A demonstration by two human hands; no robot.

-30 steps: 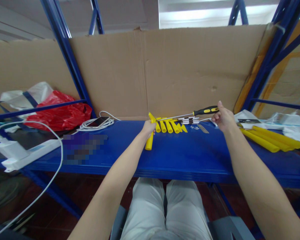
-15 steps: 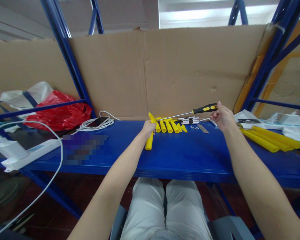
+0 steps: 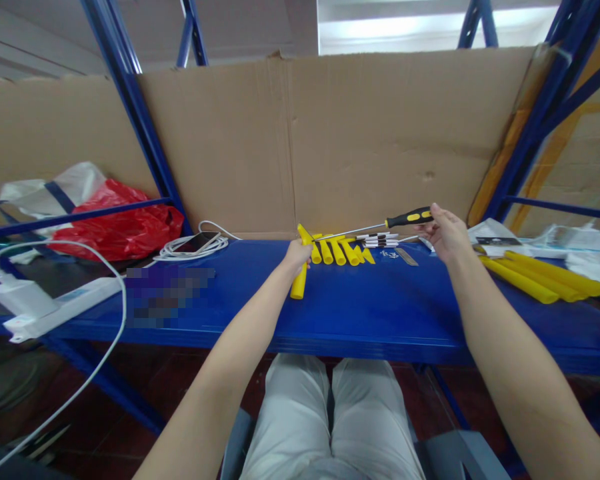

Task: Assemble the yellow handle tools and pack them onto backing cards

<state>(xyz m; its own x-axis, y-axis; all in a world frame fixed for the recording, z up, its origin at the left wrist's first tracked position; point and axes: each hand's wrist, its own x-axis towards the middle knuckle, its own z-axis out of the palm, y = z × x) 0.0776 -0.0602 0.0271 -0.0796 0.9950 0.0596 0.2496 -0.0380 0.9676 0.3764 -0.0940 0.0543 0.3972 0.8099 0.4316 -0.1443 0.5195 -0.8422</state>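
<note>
My left hand [image 3: 299, 255] is closed around a yellow plastic tube [image 3: 299, 285], which stands tilted over the blue shelf. My right hand [image 3: 446, 231] grips the handle end of a screwdriver [image 3: 411, 217] with a black and yellow handle. The long metal shaft points left, and its tip meets the tube near its upper part, beside my left fingers. Whether the tip is inside the tube I cannot tell. Several shorter yellow tubes [image 3: 337, 252] lie in a row just right of my left hand.
Small white and black pieces [image 3: 379, 240], tiny metal parts [image 3: 389, 254] and a metal strip [image 3: 407, 257] lie behind. Larger yellow tubes [image 3: 525, 280] lie at right. At left are a power strip [image 3: 70, 303], coiled white cable [image 3: 190, 250] and red bag [image 3: 123, 220]. Cardboard [image 3: 360, 140] stands behind.
My right hand and the screwdriver handle have shifted very slightly, with the fingers a little further along the handle. My left hand and the tube have stayed in place.
</note>
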